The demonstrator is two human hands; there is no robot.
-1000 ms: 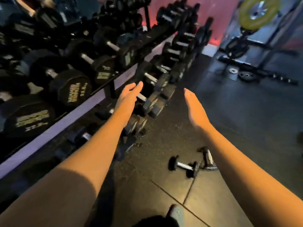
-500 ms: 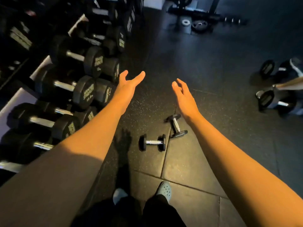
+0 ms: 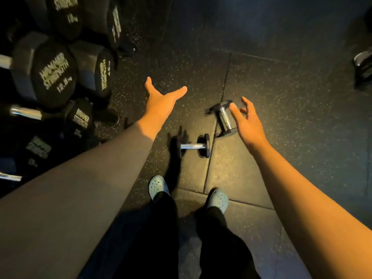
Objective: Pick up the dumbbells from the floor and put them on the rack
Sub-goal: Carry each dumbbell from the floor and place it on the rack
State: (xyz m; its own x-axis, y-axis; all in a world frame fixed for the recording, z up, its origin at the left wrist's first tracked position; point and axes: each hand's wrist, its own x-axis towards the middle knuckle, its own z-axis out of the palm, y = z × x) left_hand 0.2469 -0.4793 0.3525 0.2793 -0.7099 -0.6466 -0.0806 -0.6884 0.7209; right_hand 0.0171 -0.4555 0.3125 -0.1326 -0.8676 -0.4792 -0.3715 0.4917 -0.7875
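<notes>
**Both hands empty, reaching down for two small dumbbells**

Person stands w/ both arms stretched fwd over the rubber floor (image 3: 281, 97). Two small chrome-handled dumbbells lie on it just ahead of the feet, near each other but apart: near dumbbell (image 3: 192, 146) lies crosswise, far dumbbell (image 3: 223, 118) at an angle, across a tile seam.

Left hand (image 3: 161, 101): wide open, thumb splayed, fingers straight, holding nothing. It hangs above bare floor, up and left of the near dumbbell; looks like a spread ready to drop onto that handle.

Right hand (image 3: 248, 119): open, fingers loosely curled, also empty. In the view it sits just beside the far dumbbell, fingertips overlapping its upper end; actual contact can't be told, prob. none since the hand appears higher than the floor. The curl suits wrapping the handle.

Rack (image 3: 12, 154) w/ big Hammer Strength dumbbells (image 3: 54, 73) is on the left, close by, so the carry is short.

Judgement: start of pickup, one weight per hand; nothing racked from this pair yet.
</notes>
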